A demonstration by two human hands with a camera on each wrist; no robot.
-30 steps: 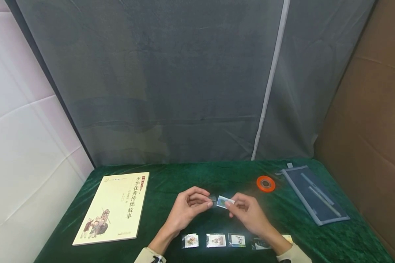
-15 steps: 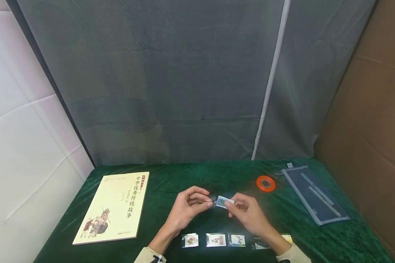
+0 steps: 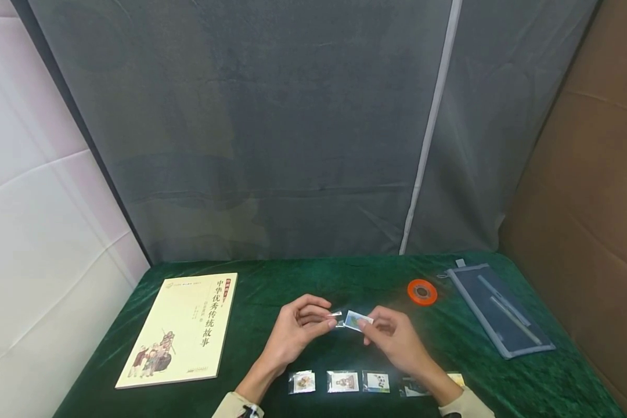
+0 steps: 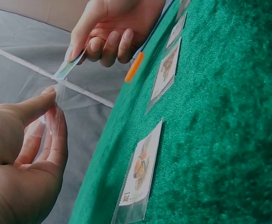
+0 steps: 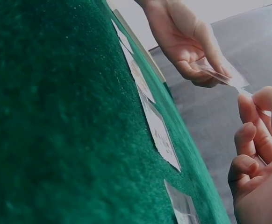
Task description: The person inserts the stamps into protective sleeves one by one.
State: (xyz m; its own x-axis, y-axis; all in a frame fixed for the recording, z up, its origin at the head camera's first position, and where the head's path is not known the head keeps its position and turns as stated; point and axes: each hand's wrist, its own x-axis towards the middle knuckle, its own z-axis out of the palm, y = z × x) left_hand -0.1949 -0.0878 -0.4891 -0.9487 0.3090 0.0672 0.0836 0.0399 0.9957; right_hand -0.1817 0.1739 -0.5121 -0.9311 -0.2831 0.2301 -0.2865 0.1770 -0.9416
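My left hand (image 3: 299,330) pinches a small clear plastic sleeve (image 4: 60,112) between thumb and fingers, its mouth toward the right. From the other side my right hand (image 3: 397,339) holds a blue-green postage stamp with a white border (image 3: 356,321) between thumb and forefinger. In the left wrist view the stamp's lower corner lies right at the sleeve's upper edge. Both are held up over the cloth. The right wrist view shows the stamp (image 5: 263,111) edge-on, mostly hidden by fingers. Below the hands lie sleeved stamps in a row, among them a fruit-coloured one (image 4: 140,170) marked 1.20.
More sleeved stamps (image 3: 343,382) continue the row on the green cloth (image 3: 271,278), with a dark sleeve (image 3: 411,387) and a yellow piece (image 3: 457,379) by the right forearm. A cream book (image 3: 180,331) lies left; an orange disc (image 3: 422,292) and blue mesh pouch (image 3: 501,310) lie right.
The clear sleeve in my left fingers has turned slightly and shows a brighter glint. The stamp has shifted only a hair, and both hands stay almost in place.
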